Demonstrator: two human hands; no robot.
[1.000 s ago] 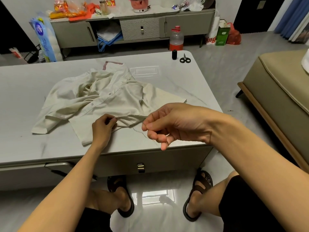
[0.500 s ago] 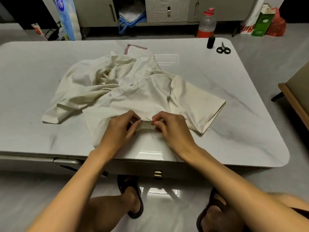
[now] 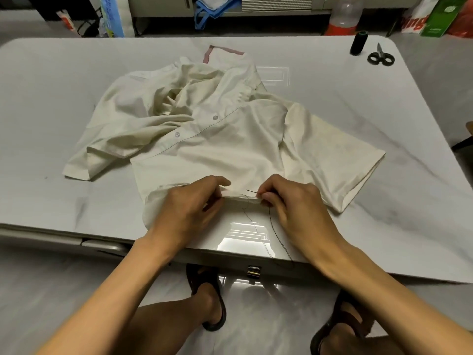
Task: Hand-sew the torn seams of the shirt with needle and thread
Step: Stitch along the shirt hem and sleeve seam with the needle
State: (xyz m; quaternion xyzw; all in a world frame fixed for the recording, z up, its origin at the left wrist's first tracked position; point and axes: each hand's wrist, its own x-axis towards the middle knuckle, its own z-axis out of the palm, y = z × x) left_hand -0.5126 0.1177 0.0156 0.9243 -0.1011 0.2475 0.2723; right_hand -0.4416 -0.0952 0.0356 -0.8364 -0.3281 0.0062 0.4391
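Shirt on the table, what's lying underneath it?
Under the shirt, a pale sheet with a pink border pokes out at the far side; the rest of it is covered.

The single view comes from a camera on the person's head. It faces forward and steeply down over the table (image 3: 76, 103), whose near edge crosses the lower part of the frame and whose far edge lies along the top. The left hand (image 3: 189, 208) and right hand (image 3: 294, 211) are close, just below the centre, near enough that the needle (image 3: 252, 192) shows. The shirt (image 3: 217, 142) fills the centre. At the bottom the view reaches the person's feet (image 3: 212, 303). The wide lens bends the table edges.
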